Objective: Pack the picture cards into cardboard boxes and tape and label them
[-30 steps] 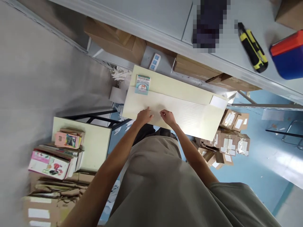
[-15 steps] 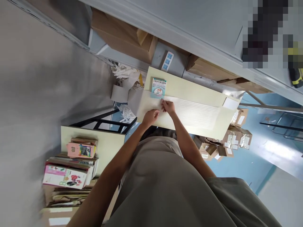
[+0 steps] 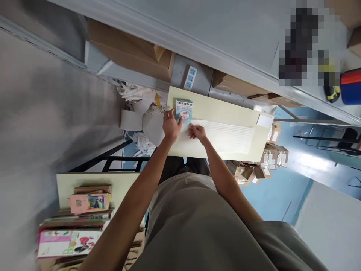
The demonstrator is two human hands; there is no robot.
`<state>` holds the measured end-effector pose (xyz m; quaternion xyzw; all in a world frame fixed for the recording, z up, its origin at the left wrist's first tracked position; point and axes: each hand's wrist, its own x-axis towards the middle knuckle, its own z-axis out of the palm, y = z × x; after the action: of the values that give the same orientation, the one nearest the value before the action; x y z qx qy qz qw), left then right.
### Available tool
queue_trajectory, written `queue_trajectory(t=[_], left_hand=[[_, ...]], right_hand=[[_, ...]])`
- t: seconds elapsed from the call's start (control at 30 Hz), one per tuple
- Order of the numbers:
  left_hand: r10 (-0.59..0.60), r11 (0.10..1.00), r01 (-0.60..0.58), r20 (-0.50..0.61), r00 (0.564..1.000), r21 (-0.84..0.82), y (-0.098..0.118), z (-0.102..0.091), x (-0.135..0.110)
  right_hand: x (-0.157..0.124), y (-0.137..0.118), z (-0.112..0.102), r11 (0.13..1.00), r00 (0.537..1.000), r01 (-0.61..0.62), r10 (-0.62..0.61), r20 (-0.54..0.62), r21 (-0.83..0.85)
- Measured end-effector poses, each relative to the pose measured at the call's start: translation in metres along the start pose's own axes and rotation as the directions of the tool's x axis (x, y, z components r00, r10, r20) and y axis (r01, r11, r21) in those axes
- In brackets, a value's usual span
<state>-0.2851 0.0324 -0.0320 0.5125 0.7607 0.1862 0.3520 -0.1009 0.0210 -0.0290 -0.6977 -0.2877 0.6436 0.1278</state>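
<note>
A small light-blue book (image 3: 184, 108) with a printed cover lies near the left end of a pale yellow board (image 3: 217, 103). My left hand (image 3: 171, 126) is at the book's lower left corner, thumb and fingers apart, the thumb touching its lower edge. Just below the book, my right hand (image 3: 196, 132) has its fingers curled together at the left end of a white, translucent layered sheet stack (image 3: 228, 133). Whatever those fingers may pinch is too small to make out. The stack's left end lies close under the book.
A power strip (image 3: 190, 78) and a cardboard box (image 3: 132, 49) are behind the board, under a grey shelf (image 3: 169, 22). A white card (image 3: 265, 120) lies at its right end. Paper scraps (image 3: 135, 94) heap at left. Books (image 3: 70, 242) stack lower left; taped cartons (image 3: 269, 158) stand right.
My left hand has moved up to the book's lower left corner and its fingers have spread. My right hand stays curled just below the book. The whole view has shifted slightly.
</note>
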Motion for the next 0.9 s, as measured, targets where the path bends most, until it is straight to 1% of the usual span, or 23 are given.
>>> queue_trajectory(t=[0.1, 0.17, 0.23, 0.3, 0.37, 0.4, 0.47, 0.53, 0.6, 0.63, 0.7, 0.77, 0.8, 0.83, 0.9], left_hand=[[-0.072, 0.997, 0.073, -0.018, 0.997, 0.015, 0.013, 0.010, 0.028], [-0.139, 0.990, 0.139, -0.015, 0.990, 0.017, 0.016, 0.016, 0.044], [-0.210, 0.977, 0.210, 0.009, 0.978, 0.028, 0.016, 0.019, 0.060], [-0.229, 0.973, 0.227, 0.048, 0.972, 0.049, 0.016, 0.017, 0.074], [-0.186, 0.982, 0.183, 0.070, 0.980, 0.054, 0.020, 0.012, 0.083], [-0.154, 0.987, 0.152, 0.061, 0.986, 0.046, 0.024, 0.009, 0.085], [-0.087, 0.996, 0.087, -0.004, 0.996, 0.023, 0.039, 0.002, 0.083], [-0.013, 1.000, 0.014, -0.096, 0.995, 0.014, 0.060, -0.004, 0.073], [0.077, 0.997, -0.075, -0.160, 0.984, 0.018, 0.084, -0.007, 0.058], [0.119, 0.993, -0.117, -0.178, 0.977, 0.025, 0.095, -0.008, 0.048], [0.181, 0.984, -0.177, -0.211, 0.961, 0.036, 0.116, -0.004, 0.026], [0.179, 0.982, -0.186, -0.229, 0.957, -0.012, 0.132, 0.010, 0.002], [0.154, 0.982, -0.174, -0.215, 0.964, -0.078, 0.138, 0.021, -0.011], [0.118, 0.974, -0.149, -0.177, 0.977, -0.172, 0.143, 0.036, -0.025], [0.050, 0.920, -0.057, -0.030, 0.998, -0.388, 0.150, 0.072, -0.055]], right_hand=[[0.000, -0.002, 0.000, 1.000, 1.000, -0.017, 0.017, 0.014, 0.013], [-0.001, -0.004, 0.000, 1.000, 0.999, -0.017, 0.017, 0.030, 0.019], [0.000, -0.005, -0.001, 1.000, 0.999, -0.014, 0.014, 0.041, 0.018], [0.001, -0.004, 0.000, 1.000, 0.999, -0.013, 0.013, 0.049, 0.010], [0.003, -0.001, 0.002, 1.000, 0.999, -0.009, 0.009, 0.048, -0.001], [0.004, 0.001, 0.003, 1.000, 0.999, -0.001, 0.001, 0.047, -0.006], [0.008, 0.005, 0.007, 1.000, 0.999, 0.021, -0.020, 0.045, -0.015], [0.013, 0.007, 0.010, 0.999, 0.997, 0.037, -0.037, 0.073, -0.005], [0.016, 0.010, 0.007, 0.998, 0.986, 0.032, -0.040, 0.160, 0.050], [0.016, 0.012, 0.002, 0.995, 0.976, 0.028, -0.048, 0.213, 0.092], [0.013, 0.020, -0.019, 0.981, 0.956, 0.036, -0.089, 0.281, 0.189], [0.005, 0.036, -0.055, 0.958, 0.955, 0.062, -0.139, 0.263, 0.282], [-0.001, 0.047, -0.078, 0.943, 0.962, 0.076, -0.155, 0.226, 0.323], [-0.009, 0.059, -0.103, 0.929, 0.969, 0.085, -0.160, 0.186, 0.360], [-0.026, 0.086, -0.156, 0.909, 0.985, 0.087, -0.139, 0.099, 0.406]])
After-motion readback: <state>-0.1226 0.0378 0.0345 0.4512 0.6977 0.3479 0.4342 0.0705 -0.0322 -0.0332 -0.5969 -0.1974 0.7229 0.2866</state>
